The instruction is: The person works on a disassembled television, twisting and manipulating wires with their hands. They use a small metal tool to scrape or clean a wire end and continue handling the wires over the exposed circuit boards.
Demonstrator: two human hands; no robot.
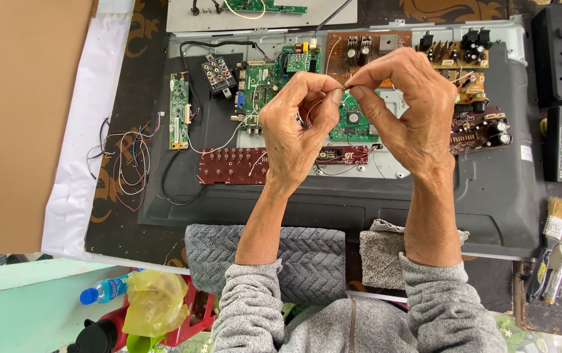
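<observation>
Opened TV back lying flat with its boards inside: thin green strip far left, main green board in the middle, brown power board to the right. Left hand and right hand hover over it, fingertips pinched tight and meeting on a thin wire between them, other fingers curled in

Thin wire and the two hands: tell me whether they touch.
Touching. The head view shows the left hand and right hand pinching the thin wire between fingertips, no gap visible.
</observation>
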